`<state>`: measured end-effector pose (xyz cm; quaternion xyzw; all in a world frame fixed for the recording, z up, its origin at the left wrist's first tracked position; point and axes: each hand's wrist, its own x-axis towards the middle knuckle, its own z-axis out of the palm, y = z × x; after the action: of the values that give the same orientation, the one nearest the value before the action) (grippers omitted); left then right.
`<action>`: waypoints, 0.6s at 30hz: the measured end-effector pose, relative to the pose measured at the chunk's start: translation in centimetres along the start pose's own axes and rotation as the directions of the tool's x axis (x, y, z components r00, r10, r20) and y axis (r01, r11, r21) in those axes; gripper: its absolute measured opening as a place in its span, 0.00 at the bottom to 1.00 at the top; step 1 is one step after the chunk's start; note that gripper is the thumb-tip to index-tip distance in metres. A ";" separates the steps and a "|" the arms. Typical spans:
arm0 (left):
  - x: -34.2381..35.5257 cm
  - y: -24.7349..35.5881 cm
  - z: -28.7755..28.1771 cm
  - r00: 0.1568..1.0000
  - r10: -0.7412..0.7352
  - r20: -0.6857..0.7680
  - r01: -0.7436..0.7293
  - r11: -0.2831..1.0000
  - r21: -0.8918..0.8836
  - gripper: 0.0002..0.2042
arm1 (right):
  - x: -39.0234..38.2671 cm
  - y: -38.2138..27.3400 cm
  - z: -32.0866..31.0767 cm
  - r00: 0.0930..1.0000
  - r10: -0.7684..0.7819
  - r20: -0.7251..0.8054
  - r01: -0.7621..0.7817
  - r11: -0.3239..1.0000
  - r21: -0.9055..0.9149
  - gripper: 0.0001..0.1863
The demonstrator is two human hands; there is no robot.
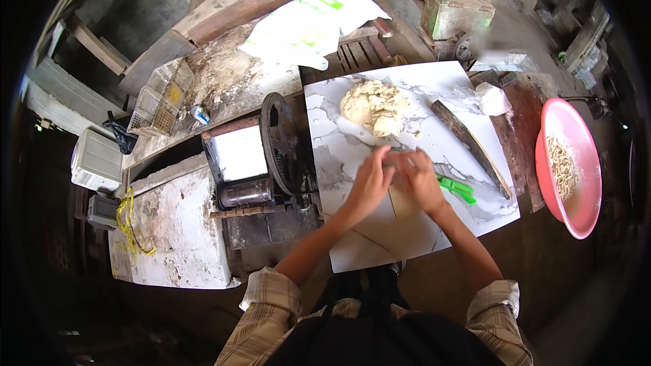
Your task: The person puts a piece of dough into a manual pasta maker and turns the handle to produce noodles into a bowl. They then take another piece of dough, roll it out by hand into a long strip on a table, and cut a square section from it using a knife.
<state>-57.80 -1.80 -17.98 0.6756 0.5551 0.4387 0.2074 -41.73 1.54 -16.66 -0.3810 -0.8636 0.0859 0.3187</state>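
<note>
Both hands are close together over a white marble-patterned board (359, 244). My left hand (368, 186) has its fingers bent and drawn together; what they hold, if anything, is hidden. My right hand (422, 183), slightly blurred, is curled the same way, its fingertips almost meeting the left ones. A flat tan piece (404, 205) shows between and below the hands; I cannot tell whether they grip it. Just beyond the fingers sits a lumpy mass of pale dough (373, 105). A bright green plastic tool (457, 188) lies beside my right hand.
A long dark wooden stick (472, 149) lies on the board's right side. Farther right stands a pink basin (590, 190) with noodle-like strands. To the left is a roller machine (244, 193) with a large wheel (279, 142). A white plastic bag (298, 27) lies at the back.
</note>
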 end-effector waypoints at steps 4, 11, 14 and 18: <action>-4.7 2.9 0.0 0.970 0.183 0.157 -0.195 0.978 0.067 0.30 | -4.1 -1.0 -0.9 0.982 -0.133 0.137 0.146 0.985 -0.090 0.23; -5.5 2.0 1.2 0.964 0.215 0.154 -0.243 0.949 0.200 0.34 | -4.5 -0.6 0.5 0.987 -0.142 0.071 0.147 0.985 -0.085 0.21; -5.4 1.8 1.1 0.968 0.125 0.216 -0.176 0.955 0.237 0.33 | -4.6 -0.4 0.0 0.970 -0.230 0.084 0.239 0.963 -0.124 0.20; -4.9 1.5 0.8 0.980 0.085 0.182 -0.111 0.984 0.137 0.33 | -4.7 0.3 0.4 0.986 -0.142 0.086 0.143 0.990 -0.004 0.18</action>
<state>-56.28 -6.69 -19.01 0.7516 0.5313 0.3452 0.1837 -39.41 -1.52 -19.35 -0.3160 -0.9018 0.0749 0.2851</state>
